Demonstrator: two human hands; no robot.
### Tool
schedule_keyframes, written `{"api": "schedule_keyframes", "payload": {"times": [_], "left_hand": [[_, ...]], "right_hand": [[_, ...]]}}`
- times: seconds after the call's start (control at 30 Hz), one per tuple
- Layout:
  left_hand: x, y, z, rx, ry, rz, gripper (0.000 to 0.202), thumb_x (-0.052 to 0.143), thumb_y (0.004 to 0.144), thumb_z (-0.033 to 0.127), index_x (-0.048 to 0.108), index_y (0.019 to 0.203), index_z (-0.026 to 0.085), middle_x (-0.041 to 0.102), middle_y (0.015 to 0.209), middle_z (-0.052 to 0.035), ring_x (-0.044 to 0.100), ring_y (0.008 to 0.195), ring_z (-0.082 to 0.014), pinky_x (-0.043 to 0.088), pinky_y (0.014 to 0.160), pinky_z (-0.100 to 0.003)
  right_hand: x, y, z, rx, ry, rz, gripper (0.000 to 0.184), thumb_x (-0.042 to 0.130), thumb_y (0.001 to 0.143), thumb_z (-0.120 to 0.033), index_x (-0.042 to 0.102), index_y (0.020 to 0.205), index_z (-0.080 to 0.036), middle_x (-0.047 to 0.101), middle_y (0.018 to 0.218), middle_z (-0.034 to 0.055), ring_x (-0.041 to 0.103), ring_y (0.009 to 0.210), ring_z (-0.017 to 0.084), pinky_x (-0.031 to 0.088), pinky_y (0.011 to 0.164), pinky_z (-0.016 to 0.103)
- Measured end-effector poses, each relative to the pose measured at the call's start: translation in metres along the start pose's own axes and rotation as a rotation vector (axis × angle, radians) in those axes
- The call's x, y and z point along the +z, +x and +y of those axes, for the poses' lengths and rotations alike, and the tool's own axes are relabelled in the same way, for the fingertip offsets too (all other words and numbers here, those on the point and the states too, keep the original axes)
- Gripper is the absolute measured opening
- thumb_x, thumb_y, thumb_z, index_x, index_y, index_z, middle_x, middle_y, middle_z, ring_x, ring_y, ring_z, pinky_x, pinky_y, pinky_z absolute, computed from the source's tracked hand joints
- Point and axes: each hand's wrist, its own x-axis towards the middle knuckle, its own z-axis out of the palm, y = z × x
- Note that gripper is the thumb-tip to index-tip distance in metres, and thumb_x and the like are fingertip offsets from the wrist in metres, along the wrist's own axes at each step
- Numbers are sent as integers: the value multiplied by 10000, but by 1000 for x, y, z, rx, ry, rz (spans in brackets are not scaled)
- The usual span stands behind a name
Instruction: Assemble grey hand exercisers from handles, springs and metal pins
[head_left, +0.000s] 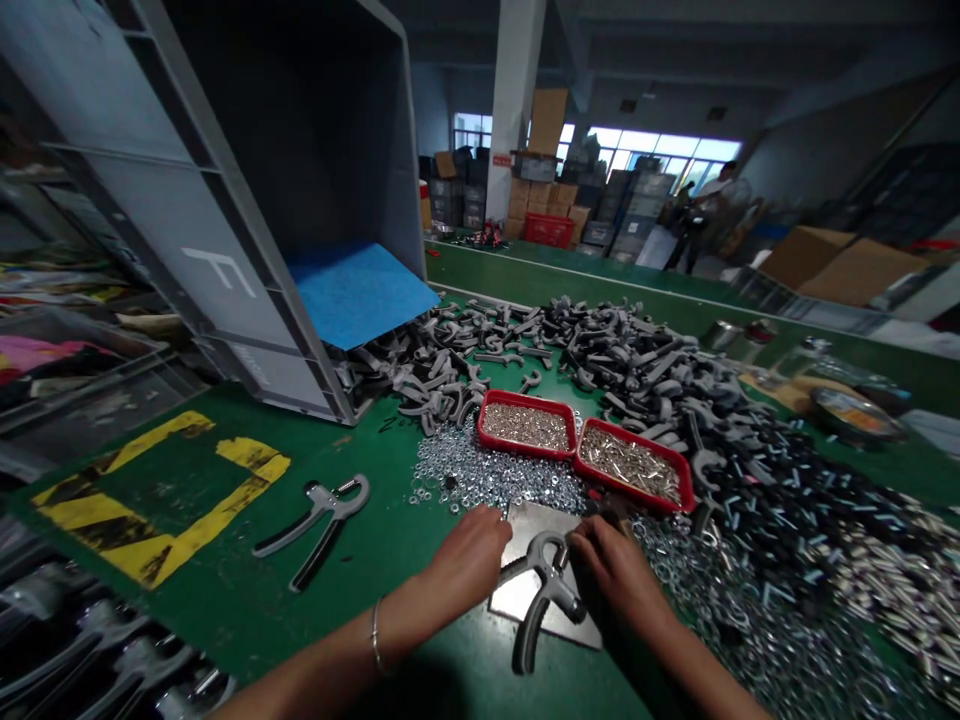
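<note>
A grey hand-grip part [546,598] lies on a small metal plate [525,590] on the green table. My left hand [469,562] rests at the plate's left edge, fingers curled down beside the heap of small silver nuts [480,478]. My right hand [616,570] sits at the plate's right side with its fingers bent onto the top of the grip part. What the fingertips pinch is hidden. Two red trays [527,425] [634,465] of small metal pins stand just beyond the hands.
A finished hand grip [319,525] lies to the left near yellow-black floor tape [161,500]. A tipped grey crate [225,200] with a blue sheet spills grey plastic handles [600,350]. Black parts and springs [825,540] pile at right. A person [701,225] stands far back.
</note>
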Motion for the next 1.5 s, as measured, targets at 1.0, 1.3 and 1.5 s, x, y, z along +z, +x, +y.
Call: {"api": "schedule_keyframes", "payload": {"times": [1.0,1.3,1.5], "left_hand": [[17,14,34,116,-138,109,119,545,911,153,645,852,177,636,931,-58,568,927,-227,437,850,-353],[8,13,45,235,25,-20,191,488,953,224,674,953,178,648,1037,-89,570,1013,-271,431,949,-425],[38,-18,60,-210,-180,56,884,663,815,292,189,1527,68,245,1573,-221,215,1445,-385,208,1179,-529]], "right_hand": [[-28,-53,52,174,52,141,259,446,927,-459,499,1004,-218,654,929,102,631,825,267,491,744,374],[-38,-61,3,215,244,-184,279,344,994,-449,540,1046,-256,713,931,84,674,825,263,485,762,358],[-40,-61,-18,144,242,-192,345,326,989,-498,572,1058,-266,717,1008,87,678,901,267,490,792,353]]}}
